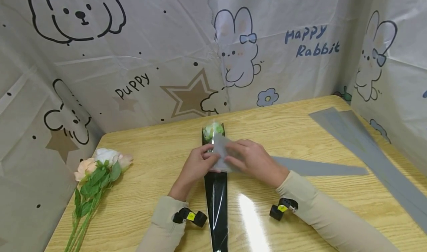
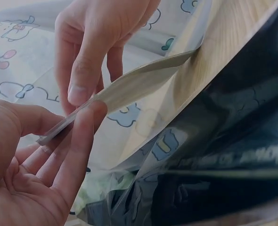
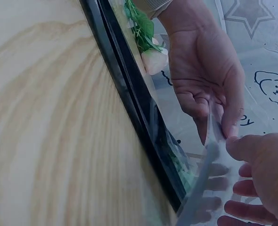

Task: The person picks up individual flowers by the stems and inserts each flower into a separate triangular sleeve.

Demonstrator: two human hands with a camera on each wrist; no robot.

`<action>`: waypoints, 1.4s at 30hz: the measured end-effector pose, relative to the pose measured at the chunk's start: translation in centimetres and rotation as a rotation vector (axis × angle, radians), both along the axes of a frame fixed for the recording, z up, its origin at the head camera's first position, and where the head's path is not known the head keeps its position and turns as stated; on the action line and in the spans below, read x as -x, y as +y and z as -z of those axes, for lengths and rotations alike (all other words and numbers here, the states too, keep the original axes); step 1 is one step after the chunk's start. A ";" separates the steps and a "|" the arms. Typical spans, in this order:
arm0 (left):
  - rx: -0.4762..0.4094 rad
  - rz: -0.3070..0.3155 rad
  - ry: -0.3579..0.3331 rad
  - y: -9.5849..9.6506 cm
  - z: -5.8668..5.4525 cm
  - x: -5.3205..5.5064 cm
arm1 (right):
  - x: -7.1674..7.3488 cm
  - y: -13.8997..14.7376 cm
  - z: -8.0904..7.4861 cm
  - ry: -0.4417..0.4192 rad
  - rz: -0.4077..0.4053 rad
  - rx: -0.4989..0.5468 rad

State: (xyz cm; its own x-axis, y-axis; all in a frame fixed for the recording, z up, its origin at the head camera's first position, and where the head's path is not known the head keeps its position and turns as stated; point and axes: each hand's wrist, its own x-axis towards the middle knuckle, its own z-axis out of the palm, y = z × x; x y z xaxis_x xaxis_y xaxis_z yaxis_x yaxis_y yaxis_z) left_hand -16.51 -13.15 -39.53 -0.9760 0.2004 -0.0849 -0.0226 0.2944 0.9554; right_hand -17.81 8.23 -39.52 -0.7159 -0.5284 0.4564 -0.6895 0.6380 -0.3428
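Above a black flower sleeve (image 1: 217,204) lying lengthwise on the table, both hands hold the wide end of a grey translucent flower sleeve (image 1: 317,166). My left hand (image 1: 197,165) pinches its edge between thumb and fingers. On the other side, my right hand (image 1: 255,163) grips the same end, with its thumb at the edge and its fingers behind the film, seen in the right wrist view. The grey sleeve (image 2: 148,82) bows a little in the left wrist view. A pale green flower (image 1: 212,130) shows at the black sleeve's top; its stem is hidden.
Pink, white and peach artificial flowers (image 1: 106,156) with green stems lie at the left. More grey sleeves (image 1: 363,144) lie flat at the right edge. A printed cloth (image 1: 140,59) hangs around the wooden table (image 1: 160,148).
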 end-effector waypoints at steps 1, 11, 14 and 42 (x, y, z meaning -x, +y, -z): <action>-0.001 0.008 -0.006 0.1 0.0 0.0 | 0.0 -0.1 0.1 -0.016 -0.002 0.011; 0.044 0.056 -0.015 0.6 0.3 0.0 | -0.1 -0.4 0.9 -0.084 -0.025 0.056; 0.066 0.053 -0.015 0.6 0.3 -0.1 | -0.1 -0.4 1.0 -0.086 -0.027 0.070; -0.063 0.033 -0.026 -0.1 1.2 0.6 | 0.4 -0.1 0.7 0.001 -0.049 0.107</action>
State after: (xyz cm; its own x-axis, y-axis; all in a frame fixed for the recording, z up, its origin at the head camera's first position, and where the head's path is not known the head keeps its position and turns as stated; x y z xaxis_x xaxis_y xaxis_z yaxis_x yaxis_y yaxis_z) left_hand -17.07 -13.20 -40.68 -0.9665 0.2380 -0.0963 -0.0389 0.2352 0.9712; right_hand -18.20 8.16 -40.26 -0.6898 -0.5109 0.5131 -0.7194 0.5634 -0.4062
